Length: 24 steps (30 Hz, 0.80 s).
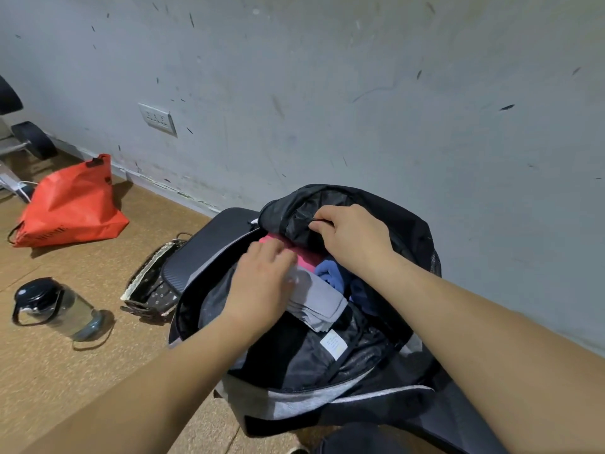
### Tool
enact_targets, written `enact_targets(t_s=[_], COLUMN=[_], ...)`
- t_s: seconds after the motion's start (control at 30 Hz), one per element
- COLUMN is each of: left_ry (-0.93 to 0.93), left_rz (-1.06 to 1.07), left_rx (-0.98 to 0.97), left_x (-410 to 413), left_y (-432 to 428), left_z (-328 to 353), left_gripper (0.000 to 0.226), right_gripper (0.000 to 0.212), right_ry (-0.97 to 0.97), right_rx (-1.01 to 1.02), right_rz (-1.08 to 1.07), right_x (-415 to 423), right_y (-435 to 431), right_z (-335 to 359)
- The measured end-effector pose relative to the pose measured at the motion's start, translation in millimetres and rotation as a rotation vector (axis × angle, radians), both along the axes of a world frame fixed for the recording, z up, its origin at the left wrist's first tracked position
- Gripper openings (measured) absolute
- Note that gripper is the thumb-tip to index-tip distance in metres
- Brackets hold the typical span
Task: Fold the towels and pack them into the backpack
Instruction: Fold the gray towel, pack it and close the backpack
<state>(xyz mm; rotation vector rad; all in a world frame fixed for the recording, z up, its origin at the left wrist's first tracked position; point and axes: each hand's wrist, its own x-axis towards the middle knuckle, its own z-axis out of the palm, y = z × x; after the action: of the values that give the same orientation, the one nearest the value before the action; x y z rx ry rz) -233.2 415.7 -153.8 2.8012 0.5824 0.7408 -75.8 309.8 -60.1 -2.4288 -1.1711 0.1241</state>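
A black and grey backpack [327, 371] lies open on the floor by the wall. Inside it sit a folded grey towel [319, 298], a pink towel [307, 255] behind it and a rolled blue towel [332, 273] to the right. My left hand [262, 280] rests on the grey towel with fingers reaching onto the pink one; whether it grips the cloth is unclear. My right hand [352, 235] pinches the black upper flap [294, 211] of the backpack and holds it back from the opening.
On the wooden floor to the left lie a clear water bottle with a black cap [57, 309], an orange bag [70, 208] and a dark dotted pouch [152, 283]. A grey wall with a socket [157, 118] stands close behind. Dumbbells [32, 139] sit far left.
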Motion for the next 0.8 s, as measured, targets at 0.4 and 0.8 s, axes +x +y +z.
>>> enact_targets(t_s=[0.4,0.8], left_ry=[0.124,0.092], left_rz=[0.086,0.092], left_rx=[-0.298,-0.366], left_x=[21.1,-58.7], left_y=[-46.5,6.1], left_z=[-26.6,38.5], left_gripper=[0.043,0.019], right_gripper=[0.023,0.086], right_ry=[-0.147,-0.227], right_rx=[-0.032,-0.092], right_rz=[0.099,-0.103], right_x=[-20.7,-32.8], right_y=[-14.5,-43.7], right_z=[3.5,-4.5])
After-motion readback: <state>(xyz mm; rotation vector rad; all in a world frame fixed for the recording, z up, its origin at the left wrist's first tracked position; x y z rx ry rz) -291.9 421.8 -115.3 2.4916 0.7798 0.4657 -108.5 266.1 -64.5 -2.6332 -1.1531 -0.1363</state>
